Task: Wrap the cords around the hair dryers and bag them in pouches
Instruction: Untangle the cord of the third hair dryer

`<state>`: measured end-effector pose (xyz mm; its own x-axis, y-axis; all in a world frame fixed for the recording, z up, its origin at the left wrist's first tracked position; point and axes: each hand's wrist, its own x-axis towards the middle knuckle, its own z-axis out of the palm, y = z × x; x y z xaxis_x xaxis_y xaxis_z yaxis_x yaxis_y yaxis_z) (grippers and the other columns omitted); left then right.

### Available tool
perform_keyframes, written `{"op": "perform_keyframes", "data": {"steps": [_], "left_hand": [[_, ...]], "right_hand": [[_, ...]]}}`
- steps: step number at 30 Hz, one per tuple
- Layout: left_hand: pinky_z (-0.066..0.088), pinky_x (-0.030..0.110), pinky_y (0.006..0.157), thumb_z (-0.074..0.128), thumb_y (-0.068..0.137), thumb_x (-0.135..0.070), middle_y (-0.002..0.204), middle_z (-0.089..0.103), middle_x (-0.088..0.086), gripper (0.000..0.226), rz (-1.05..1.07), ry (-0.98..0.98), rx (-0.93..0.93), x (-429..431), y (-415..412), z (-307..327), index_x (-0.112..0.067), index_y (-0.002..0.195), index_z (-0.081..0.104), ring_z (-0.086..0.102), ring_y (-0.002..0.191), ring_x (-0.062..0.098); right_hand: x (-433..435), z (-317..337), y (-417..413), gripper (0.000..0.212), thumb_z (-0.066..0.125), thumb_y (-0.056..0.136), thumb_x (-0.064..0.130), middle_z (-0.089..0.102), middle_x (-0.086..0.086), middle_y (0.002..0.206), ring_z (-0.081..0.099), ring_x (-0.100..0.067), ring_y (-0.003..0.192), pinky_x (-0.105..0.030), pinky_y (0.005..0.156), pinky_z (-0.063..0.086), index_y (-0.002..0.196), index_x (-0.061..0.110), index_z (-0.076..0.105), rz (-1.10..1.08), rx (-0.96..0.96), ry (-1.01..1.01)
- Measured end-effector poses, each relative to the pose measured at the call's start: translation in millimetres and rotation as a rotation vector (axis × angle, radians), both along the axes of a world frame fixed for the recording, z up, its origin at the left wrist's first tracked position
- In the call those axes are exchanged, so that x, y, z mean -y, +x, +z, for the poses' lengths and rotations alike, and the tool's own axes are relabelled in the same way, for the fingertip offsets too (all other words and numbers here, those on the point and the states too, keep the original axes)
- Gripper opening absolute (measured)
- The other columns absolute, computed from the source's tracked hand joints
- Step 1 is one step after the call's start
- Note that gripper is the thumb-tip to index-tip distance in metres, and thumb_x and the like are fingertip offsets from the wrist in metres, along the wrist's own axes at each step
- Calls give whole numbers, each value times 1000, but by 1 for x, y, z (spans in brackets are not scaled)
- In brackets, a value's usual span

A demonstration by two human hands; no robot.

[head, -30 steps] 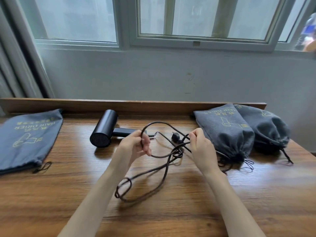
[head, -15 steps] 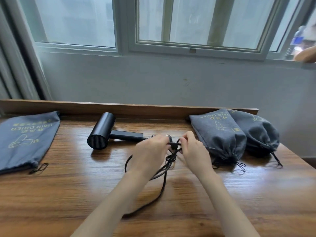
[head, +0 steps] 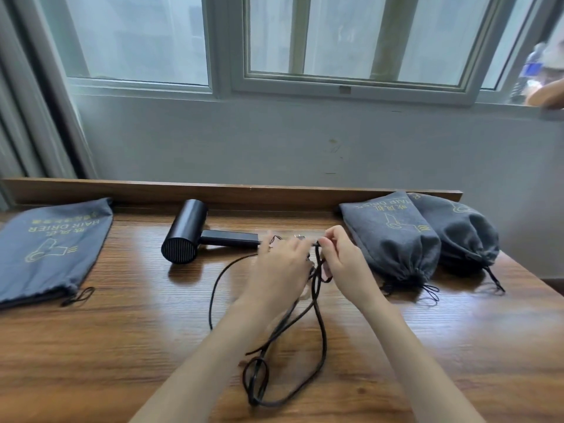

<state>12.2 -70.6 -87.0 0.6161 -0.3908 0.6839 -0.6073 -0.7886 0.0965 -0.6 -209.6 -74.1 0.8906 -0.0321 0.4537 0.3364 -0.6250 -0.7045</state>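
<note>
Head view: both hands (head: 283,267) pinch cord (head: 317,303) mid-table (head: 122,346).

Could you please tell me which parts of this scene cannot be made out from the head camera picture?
- Plug: mostly hidden between the left hand and right hand.
- Contents of the two cinched pouches: hidden by fabric.
- Flat pouch: cut off by the left edge.
- Cord: its path under the left hand is covered.
</note>
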Motion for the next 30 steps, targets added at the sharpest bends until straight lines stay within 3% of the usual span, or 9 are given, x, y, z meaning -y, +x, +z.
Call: {"op": "perform_keyframes", "data": {"steps": [2,4,11,16,18,21,25,28,30], "left_hand": [[38,24,48,46,82,-29,58,61,-3,19,-18,10,10,7,-3,11,-16,74,57,60,47,20],[31,22,35,42,86,-32,51,55,-3,27,38,-63,-12,4,-6,16,-18,67,53,53,40,18],[26,16,46,42,98,-14,58,40,-8,20,-126,-996,-93,-19,-11,53,-11,82,54,36,49,7],[30,18,49,41,98,-14,58,42,-8,21,-18,-1077,-174,-46,3,53,-14,84,57,39,50,4],[38,24,55,40,98,-13,65,52,-7,20,79,-994,-178,-51,9,40,-15,97,60,47,58,6],[48,41,76,43,93,-15,107,63,9,35,351,-436,-38,-45,16,17,-8,126,53,59,92,28],[15,54,108,48,85,-32,137,49,10,50,201,71,88,-9,5,-7,-14,132,47,42,130,26],[23,44,105,66,77,-28,101,67,0,36,86,167,164,8,-1,-12,-14,109,62,61,105,19],[37,31,82,62,77,-27,69,61,-7,9,72,121,176,9,1,-9,-19,80,62,61,69,14]], "right_hand": [[-2,1,0,19,44,96,19,46,9,58,43,-8,55,-35,61,36,78,24,41,-10,10,-26],[1,2,0,20,43,96,18,48,6,58,44,-11,53,-35,59,37,76,18,42,-33,7,59],[5,-13,8,26,36,99,17,53,4,57,53,-12,50,-35,54,43,73,19,39,-100,-33,246],[10,-19,11,22,37,99,24,55,4,58,56,-20,59,-45,62,45,79,17,42,-109,-35,84],[11,-16,13,22,36,99,24,55,-1,63,57,-25,64,-47,64,44,84,10,43,-97,-13,35],[10,-18,11,17,38,99,22,50,-1,67,51,-23,62,-42,62,42,82,18,40,-51,-14,-8],[0,-18,5,17,41,98,21,49,8,69,51,-19,65,-35,63,39,83,25,35,18,-18,-83],[-3,-18,2,19,42,98,16,50,11,69,50,-4,61,-26,56,36,83,26,35,79,-11,-30],[-2,-20,2,21,42,97,13,48,10,68,49,-2,59,-25,57,33,81,24,35,40,3,-19]]}}
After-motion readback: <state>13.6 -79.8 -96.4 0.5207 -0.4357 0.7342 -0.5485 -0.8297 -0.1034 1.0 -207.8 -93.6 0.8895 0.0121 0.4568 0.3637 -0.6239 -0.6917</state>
